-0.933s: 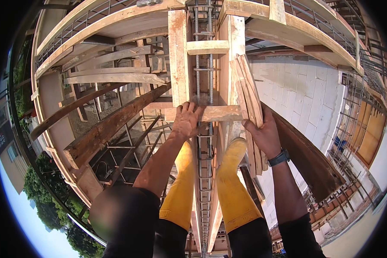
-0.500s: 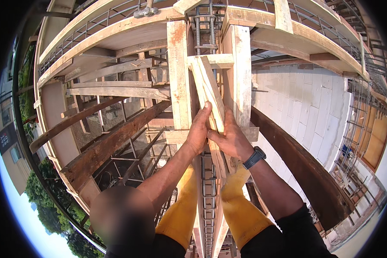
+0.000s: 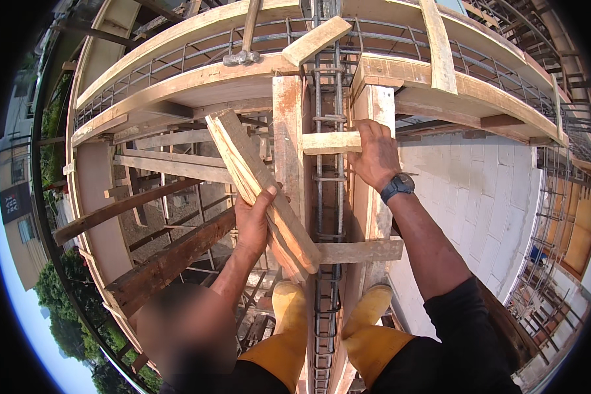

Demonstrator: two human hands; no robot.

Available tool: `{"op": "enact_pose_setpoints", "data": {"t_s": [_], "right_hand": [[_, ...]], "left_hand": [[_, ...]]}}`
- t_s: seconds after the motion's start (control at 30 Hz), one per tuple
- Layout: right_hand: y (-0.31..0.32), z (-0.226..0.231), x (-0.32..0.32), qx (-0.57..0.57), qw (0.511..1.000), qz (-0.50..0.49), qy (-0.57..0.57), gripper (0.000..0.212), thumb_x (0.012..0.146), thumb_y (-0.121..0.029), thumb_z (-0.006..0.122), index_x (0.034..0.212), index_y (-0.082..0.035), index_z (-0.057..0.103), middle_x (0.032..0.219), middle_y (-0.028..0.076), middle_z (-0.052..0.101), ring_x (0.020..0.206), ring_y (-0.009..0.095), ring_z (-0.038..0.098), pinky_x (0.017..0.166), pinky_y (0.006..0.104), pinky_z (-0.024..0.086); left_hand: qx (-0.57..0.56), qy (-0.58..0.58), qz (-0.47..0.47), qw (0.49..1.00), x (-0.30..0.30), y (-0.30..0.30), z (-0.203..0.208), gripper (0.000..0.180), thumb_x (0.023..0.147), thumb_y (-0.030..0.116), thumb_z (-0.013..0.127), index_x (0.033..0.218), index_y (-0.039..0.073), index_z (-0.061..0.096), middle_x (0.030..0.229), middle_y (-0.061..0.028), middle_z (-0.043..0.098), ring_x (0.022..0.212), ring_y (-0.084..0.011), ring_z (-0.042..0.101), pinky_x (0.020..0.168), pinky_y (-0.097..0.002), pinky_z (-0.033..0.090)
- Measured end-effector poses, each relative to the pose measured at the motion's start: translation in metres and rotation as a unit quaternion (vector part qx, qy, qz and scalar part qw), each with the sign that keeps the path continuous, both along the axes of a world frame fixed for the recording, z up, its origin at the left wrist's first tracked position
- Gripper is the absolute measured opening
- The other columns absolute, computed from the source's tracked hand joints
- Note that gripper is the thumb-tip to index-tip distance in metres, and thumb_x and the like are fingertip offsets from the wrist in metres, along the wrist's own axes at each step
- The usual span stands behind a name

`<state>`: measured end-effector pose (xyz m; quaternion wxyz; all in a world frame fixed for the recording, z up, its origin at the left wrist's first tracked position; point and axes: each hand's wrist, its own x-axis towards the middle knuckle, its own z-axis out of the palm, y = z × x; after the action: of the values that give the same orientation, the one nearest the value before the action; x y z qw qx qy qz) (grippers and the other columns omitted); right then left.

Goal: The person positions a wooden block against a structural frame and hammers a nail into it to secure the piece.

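Observation:
My left hand [image 3: 253, 220] is closed round a split, rough-edged wood offcut [image 3: 262, 187], which slants over the left form board [image 3: 287, 125]. Its lower end is beside a lower wooden crosspiece [image 3: 361, 251]. My right hand [image 3: 376, 156] reaches over the top of the right form board [image 3: 379, 217]. Its fingers curl over the right end of a short upper crosspiece [image 3: 331, 142] and hide that end. Between the two boards runs a steel rebar cage [image 3: 329, 197], passing under both crosspieces.
A hammer [image 3: 241, 58] lies on the curved formwork at upper left, near a loose wood block [image 3: 316, 41]. Yellow boots [image 3: 368, 312] straddle the narrow form. Dark beams [image 3: 171, 259] and gaps drop away on the left; a pale block wall [image 3: 466, 190] stands right.
Both hands held the offcut over the form. The left has carried it leftward; the right has let go of it and moved up to the upper crosspiece. The view has shifted too.

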<state>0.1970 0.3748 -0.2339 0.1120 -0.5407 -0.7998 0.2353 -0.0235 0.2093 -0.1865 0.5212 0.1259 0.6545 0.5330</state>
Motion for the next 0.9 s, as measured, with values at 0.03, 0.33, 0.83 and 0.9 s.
{"op": "enact_pose_setpoints", "data": {"t_s": [0.03,0.33,0.83,0.9], "right_hand": [[0.004,-0.009,0.005,0.014,0.999,0.037,-0.028,0.058,0.078,-0.023,0.081,0.129,-0.006,0.061,0.126,0.01,0.061,0.124,0.031,0.051,0.102,0.0475,0.043],[0.0,-0.029,0.023,0.119,0.983,0.137,-0.044,0.044,0.077,-0.026,0.082,0.116,-0.009,0.069,0.11,0.006,0.067,0.115,0.029,0.054,0.101,0.0457,0.041],[0.003,-0.032,0.027,0.095,0.979,0.163,-0.077,0.043,0.079,-0.026,0.078,0.118,-0.012,0.067,0.114,0.006,0.067,0.116,0.032,0.053,0.099,0.048,0.04],[0.003,-0.032,0.029,0.094,0.978,0.17,-0.08,0.042,0.08,-0.025,0.078,0.119,-0.013,0.067,0.113,0.005,0.067,0.115,0.031,0.053,0.099,0.0488,0.04]], "left_hand": [[0.003,-0.001,0.007,1.0,-0.011,0.004,-0.003,0.032,0.093,0.023,0.068,0.114,0.0,0.059,0.092,-0.0106,0.067,0.079,-0.0184,0.067,0.071,-0.0328,0.057],[-0.004,-0.01,0.075,0.997,-0.06,0.062,0.024,0.044,0.09,0.034,0.073,0.111,-0.002,0.059,0.092,-0.0105,0.062,0.084,-0.019,0.064,0.072,-0.0349,0.055],[-0.009,-0.011,0.012,1.0,-0.05,0.037,0.034,0.049,0.087,0.034,0.077,0.111,-0.003,0.057,0.085,-0.0082,0.062,0.071,-0.0183,0.063,0.065,-0.0355,0.056],[-0.006,0.0,0.013,1.0,-0.049,0.026,0.028,0.048,0.088,0.034,0.076,0.112,-0.003,0.057,0.084,-0.0076,0.061,0.068,-0.0182,0.062,0.062,-0.0355,0.056]]}}
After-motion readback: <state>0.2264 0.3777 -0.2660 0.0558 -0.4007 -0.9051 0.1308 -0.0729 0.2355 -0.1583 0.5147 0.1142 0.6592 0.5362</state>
